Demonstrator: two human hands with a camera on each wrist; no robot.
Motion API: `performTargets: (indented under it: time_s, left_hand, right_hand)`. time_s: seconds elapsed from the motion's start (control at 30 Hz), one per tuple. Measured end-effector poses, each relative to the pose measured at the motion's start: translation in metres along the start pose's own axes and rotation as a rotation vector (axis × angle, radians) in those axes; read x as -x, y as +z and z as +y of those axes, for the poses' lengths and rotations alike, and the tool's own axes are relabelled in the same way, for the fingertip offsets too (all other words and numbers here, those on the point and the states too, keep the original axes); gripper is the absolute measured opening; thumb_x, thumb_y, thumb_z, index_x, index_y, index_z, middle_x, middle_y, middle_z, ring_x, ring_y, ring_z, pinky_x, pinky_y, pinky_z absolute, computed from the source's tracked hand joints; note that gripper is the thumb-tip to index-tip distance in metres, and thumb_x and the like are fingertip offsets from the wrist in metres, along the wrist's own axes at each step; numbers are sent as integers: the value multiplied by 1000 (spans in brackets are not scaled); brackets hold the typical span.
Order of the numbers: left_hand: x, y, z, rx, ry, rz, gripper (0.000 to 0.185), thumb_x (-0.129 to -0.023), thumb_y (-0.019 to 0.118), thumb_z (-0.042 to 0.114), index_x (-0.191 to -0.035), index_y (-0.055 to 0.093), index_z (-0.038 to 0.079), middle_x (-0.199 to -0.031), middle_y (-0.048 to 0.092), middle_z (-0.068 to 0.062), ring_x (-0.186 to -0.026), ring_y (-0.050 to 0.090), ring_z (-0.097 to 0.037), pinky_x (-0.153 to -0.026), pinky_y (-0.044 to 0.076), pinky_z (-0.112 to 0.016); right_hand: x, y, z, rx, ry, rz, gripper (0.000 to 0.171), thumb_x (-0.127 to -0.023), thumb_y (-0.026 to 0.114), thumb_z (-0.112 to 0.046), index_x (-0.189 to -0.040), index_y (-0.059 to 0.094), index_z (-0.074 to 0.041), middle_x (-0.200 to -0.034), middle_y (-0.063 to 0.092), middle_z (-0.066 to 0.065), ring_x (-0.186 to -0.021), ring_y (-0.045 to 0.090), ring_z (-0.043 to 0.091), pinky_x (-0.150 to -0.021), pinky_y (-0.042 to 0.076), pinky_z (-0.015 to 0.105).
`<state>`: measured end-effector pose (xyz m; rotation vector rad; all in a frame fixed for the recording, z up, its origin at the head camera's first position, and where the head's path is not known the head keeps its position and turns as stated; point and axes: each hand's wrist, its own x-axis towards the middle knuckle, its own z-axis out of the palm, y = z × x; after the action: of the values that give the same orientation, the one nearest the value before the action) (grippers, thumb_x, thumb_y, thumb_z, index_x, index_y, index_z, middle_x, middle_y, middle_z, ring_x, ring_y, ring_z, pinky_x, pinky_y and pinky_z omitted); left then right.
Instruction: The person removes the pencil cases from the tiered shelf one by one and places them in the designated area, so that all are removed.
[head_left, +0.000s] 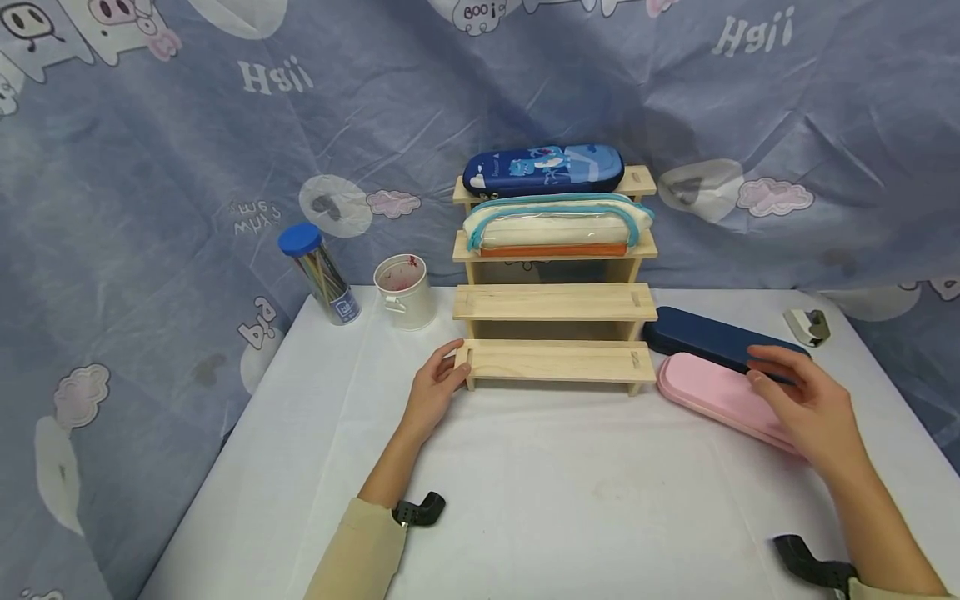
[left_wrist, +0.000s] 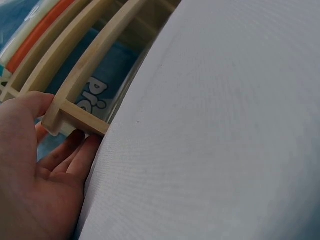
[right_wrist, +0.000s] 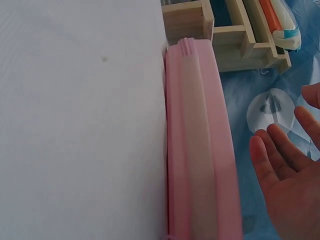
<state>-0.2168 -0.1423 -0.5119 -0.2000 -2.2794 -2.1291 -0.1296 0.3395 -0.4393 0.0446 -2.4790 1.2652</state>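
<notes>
on the right of the table, just beside the wooden rack, i have the pink case lying flat, and that is the thing i watch most. its long axis slants: one end sits by the right end of the lowest shelf, and the other runs outward toward the near side of the table, where the right hand partly covers it in the head view. so from that hand, as i judge it, the bulk of the case reaches forward and to the left, toward the rack. the right hand is plainly the nearer one; its fingers and thumb stand apart in a loose bend, and i see nothing held. the right wrist view shows a gap between the fingertips and the pink case, though i cannot tell how high the hand hangs. behind the pink case lies the dark blue case, at a similar slant.

the left hand grips the left end of the lowest shelf between thumb and fingers, well apart from the pink case. higher on the rack i see the clear case with teal trim, and above it the printed blue case. left of the rack stand the white cup and the blue-lidded jar.
</notes>
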Motion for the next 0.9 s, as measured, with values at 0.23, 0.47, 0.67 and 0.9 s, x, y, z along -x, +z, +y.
performTargets:
  time_s: [0.23, 0.47, 0.67, 0.9]
  left_hand:
    - [0, 0, 0, -6, 1, 5, 43, -92, 66, 29, -134, 54, 30, -121, 62, -7, -107, 63, -20, -84, 54, -32]
    - [0, 0, 1, -10, -8, 6, 43, -92, 66, 30, -134, 54, 32, -120, 62, -5, -106, 63, -17, -84, 54, -31]
    - [1, 1, 1, -8, -2, 7, 44, -92, 67, 29, -134, 54, 29, -121, 62, -7, -108, 62, -19, -84, 54, -32]
    - [-1, -1, 0, -9, -11, -4, 47, -94, 65, 26, -139, 51, 23, -125, 60, -11, -110, 61, -22, -86, 53, -35]
  right_hand:
    - [-9, 9, -5, -26, -29, -14, 40, -96, 62, -18, -135, 55, -15, -127, 58, 7, -103, 57, -3, -81, 40, 4]
    - [-21, 19, -7, -95, -44, -65, 41, -97, 59, -16, -137, 52, -11, -129, 56, 8, -110, 56, 2, -85, 40, 5]
    - [-27, 29, -14, -132, -18, -98, 42, -98, 57, -19, -139, 50, -11, -131, 54, 11, -109, 56, 1, -82, 45, 7]
    - [-38, 43, -25, -168, 25, -91, 42, -99, 56, -23, -139, 50, -15, -131, 53, 9, -109, 56, 2, -80, 48, 11]
